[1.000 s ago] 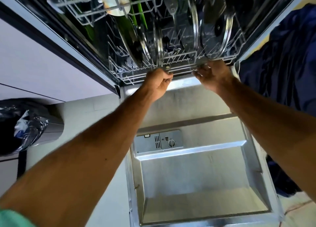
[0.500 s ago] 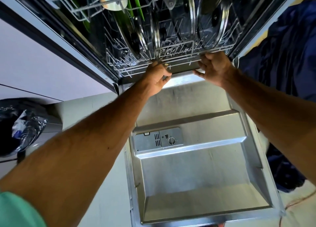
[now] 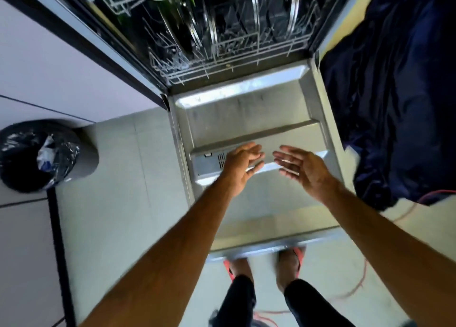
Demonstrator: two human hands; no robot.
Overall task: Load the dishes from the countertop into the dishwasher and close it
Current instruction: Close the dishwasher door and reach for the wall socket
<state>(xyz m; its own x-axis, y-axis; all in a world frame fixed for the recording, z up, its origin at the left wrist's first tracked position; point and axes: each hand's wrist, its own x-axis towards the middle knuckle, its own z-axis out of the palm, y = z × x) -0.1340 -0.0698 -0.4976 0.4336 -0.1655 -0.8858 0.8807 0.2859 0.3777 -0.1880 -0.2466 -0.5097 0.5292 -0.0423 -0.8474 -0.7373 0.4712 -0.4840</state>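
Observation:
The dishwasher door (image 3: pixel 246 114) lies folded down flat in front of me, its steel inner side up. Inside the machine the lower wire rack (image 3: pixel 222 60) sits pushed in, holding upright glass pan lids (image 3: pixel 293 11) and dark plates. My left hand (image 3: pixel 240 167) hovers over the door's detergent compartment (image 3: pixel 209 164) with fingers loosely spread and holds nothing. My right hand (image 3: pixel 303 170) hovers beside it, palm turned up, fingers straight, also without anything in it.
A bin lined with a black bag (image 3: pixel 37 154) stands on the floor at the left by the white cabinet fronts (image 3: pixel 49 67). Dark blue cloth (image 3: pixel 394 92) hangs at the right. A red cable (image 3: pixel 355 289) trails on the floor near my feet (image 3: pixel 288 260).
Both hands have let go of the lower rack's front edge and drawn back over the open door. The rack has slid deeper into the machine. My view has tilted down.

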